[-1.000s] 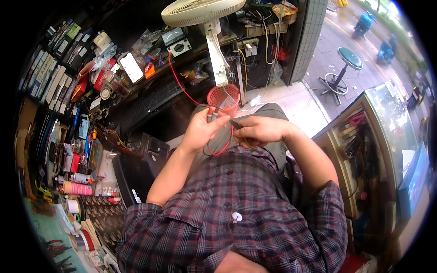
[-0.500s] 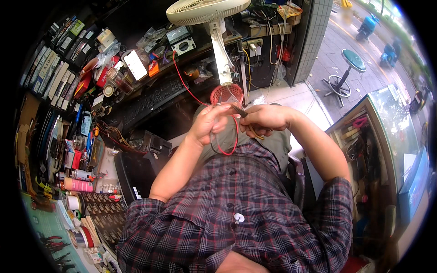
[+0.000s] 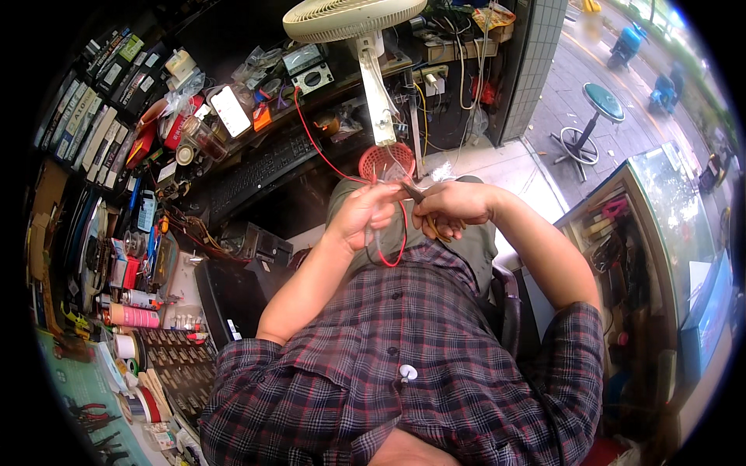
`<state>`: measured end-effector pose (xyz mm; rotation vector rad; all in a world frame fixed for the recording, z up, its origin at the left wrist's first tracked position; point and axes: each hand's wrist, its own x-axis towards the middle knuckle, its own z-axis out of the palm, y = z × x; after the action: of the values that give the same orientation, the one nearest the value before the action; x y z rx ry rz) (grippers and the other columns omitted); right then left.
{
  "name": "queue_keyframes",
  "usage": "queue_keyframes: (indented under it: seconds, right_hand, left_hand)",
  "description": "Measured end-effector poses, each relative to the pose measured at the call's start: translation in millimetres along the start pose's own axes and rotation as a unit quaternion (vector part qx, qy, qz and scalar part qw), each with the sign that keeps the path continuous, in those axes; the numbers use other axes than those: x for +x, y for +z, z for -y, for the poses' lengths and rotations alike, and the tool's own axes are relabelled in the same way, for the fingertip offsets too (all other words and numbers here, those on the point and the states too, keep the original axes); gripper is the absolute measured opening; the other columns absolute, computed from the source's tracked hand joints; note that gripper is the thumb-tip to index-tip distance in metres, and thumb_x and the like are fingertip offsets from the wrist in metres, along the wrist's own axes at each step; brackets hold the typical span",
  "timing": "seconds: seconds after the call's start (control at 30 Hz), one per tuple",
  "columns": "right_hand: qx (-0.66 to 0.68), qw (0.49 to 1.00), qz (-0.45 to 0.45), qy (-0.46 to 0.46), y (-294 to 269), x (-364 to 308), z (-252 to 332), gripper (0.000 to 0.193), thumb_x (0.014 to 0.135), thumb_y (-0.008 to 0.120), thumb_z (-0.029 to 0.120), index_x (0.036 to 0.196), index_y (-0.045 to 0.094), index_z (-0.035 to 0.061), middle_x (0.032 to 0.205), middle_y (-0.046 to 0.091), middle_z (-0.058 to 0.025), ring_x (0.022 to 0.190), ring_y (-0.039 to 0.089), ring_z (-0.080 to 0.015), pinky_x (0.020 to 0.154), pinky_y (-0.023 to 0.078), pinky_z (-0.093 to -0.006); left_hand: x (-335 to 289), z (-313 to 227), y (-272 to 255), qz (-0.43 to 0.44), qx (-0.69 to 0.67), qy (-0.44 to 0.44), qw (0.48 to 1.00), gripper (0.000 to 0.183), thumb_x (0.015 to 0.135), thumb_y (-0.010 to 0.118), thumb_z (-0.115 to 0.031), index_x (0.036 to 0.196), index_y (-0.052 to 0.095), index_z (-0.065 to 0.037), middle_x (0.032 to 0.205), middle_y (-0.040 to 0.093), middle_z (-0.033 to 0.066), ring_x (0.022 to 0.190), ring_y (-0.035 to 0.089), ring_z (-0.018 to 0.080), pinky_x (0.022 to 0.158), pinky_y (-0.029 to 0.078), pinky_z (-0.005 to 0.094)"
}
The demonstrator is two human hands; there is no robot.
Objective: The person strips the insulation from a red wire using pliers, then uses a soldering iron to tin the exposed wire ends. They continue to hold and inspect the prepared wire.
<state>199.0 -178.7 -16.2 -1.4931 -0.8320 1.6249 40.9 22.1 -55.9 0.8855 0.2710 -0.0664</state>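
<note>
With the middle of the view taken as the clock's hub, the work is held just above it, over the person's grey-green trousers (image 3: pixel 474 241). A red test lead (image 3: pixel 404 233) is pinched by the left hand (image 3: pixel 361 213), a little toward 11 o'clock; the grip there is clamped on the lead, and a loop of it is let hang below the fingers. A further red stretch is run from that hand toward 11 o'clock, up to an analog multimeter (image 3: pixel 315 80) set on the tabletop (image 3: pixel 398 65).

The pliers (image 3: pixel 413 192) are held in the right hand (image 3: pixel 454 203), between 2 and 3 o'clock. That grip is clamped around the yellow handles, with the dark head pointed toward 10 o'clock and brought to the left fingertips. Whether the jaws are closed on the lead cannot be told, as the contact is too small to make out.

At 12 o'clock, a red mesh basket (image 3: pixel 373 161) is seen just beyond the hands, and an electric fan (image 3: pixel 342 27) is placed farther out. A black keyboard (image 3: pixel 264 172) is found at 10 o'clock, and a white-screened smartphone (image 3: pixel 231 111) is laid between 10 and 11. Outside, a round green stool (image 3: pixel 604 102) is stood at 2 o'clock.
</note>
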Motion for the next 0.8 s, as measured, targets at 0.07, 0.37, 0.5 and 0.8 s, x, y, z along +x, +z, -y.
queue_keyframes:
  seconds: [0.07,0.37,0.5,0.8]
  right_hand:
    - [-0.007,1.000,-0.005,0.003,0.9,0.1,-0.4,0.028,0.104,0.057,0.022,0.105,0.071,-0.0023,0.081,0.073,-0.0127,0.056,0.067,-0.0153,0.046,0.053,-0.0299]
    - [-0.031,0.999,-0.001,0.009,3.3,-0.4,-2.3,0.031,0.105,0.056,0.024,0.108,0.071,-0.0030,0.087,0.075,-0.0141,0.063,0.073,-0.0194,0.049,0.056,-0.0314]
    - [-0.033,0.999,0.004,0.012,4.3,-1.0,-4.3,0.032,0.106,0.055,0.024,0.109,0.072,-0.0030,0.089,0.076,-0.0150,0.065,0.074,-0.0201,0.049,0.056,-0.0314]
    - [-0.029,0.999,0.015,0.012,3.8,0.3,-8.6,0.032,0.106,0.056,0.026,0.111,0.070,-0.0025,0.090,0.077,-0.0155,0.067,0.075,-0.0201,0.049,0.054,-0.0311]
  left_hand:
    - [0.1,0.4,-0.6,0.001,-0.003,-0.004,1.000,0.019,0.106,0.066,-0.013,0.123,0.070,-0.002,0.116,0.078,0.0120,0.053,0.041,0.0022,0.046,0.031,0.0190]
    - [-0.8,5.3,-1.8,-0.006,0.005,-0.009,1.000,0.020,0.106,0.066,-0.013,0.122,0.071,-0.002,0.106,0.075,0.0038,0.054,0.041,0.0020,0.046,0.031,0.0193]
    - [-2.9,5.3,2.4,-0.003,0.008,-0.012,1.000,0.022,0.106,0.066,-0.013,0.124,0.071,-0.001,0.104,0.074,0.0018,0.055,0.041,0.0018,0.047,0.031,0.0193]
    - [-3.5,7.9,1.8,-0.010,-0.004,-0.021,1.000,0.022,0.106,0.067,-0.012,0.123,0.071,0.000,0.102,0.072,0.0021,0.057,0.043,0.0019,0.047,0.033,0.0190]
